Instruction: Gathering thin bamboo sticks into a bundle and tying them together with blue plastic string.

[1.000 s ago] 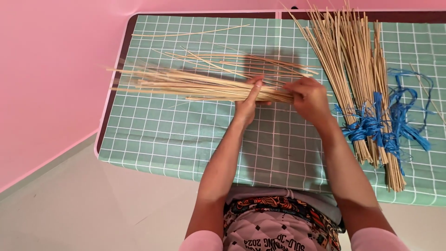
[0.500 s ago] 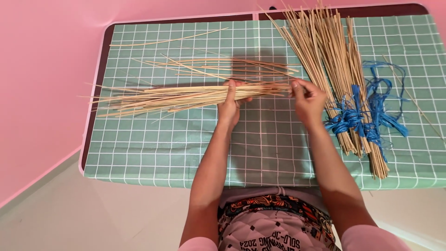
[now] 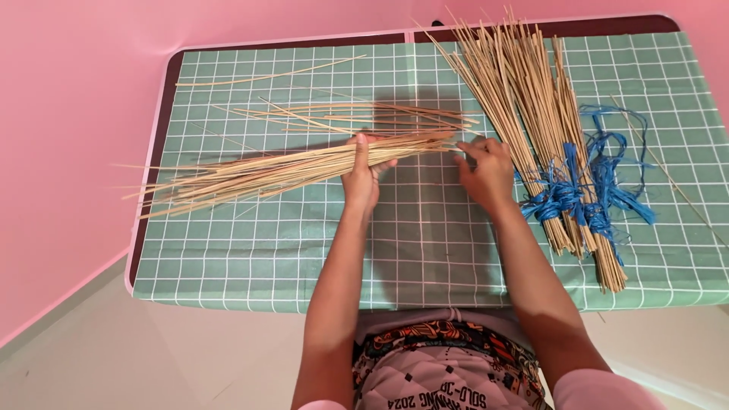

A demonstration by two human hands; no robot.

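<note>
Two pink walls (image 3: pixel 68 114) meet behind the counter (image 3: pixel 250 258), covered in green grid cloth. Left hand (image 3: pixel 363 173) closes its grip around the loose stick bundle (image 3: pixel 258 171). Right hand (image 3: pixel 486 171) rests open, fingertips beside the bundle's end. Blue-tied stick bundles (image 3: pixel 539 129) lie at right.

Fanned stick bundle (image 3: pixel 281 168), lying crosswise

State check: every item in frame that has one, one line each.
Left hand: closed around the loose stick bundle.
Right hand: fingers bent, at the bundle's right end, grip unclear.
Loose stick bundle: untied, held, fanned out at its left end.
Scattered sticks: loose, lying flat.
Tied bundles: bound with blue string, lying on the table.
</note>
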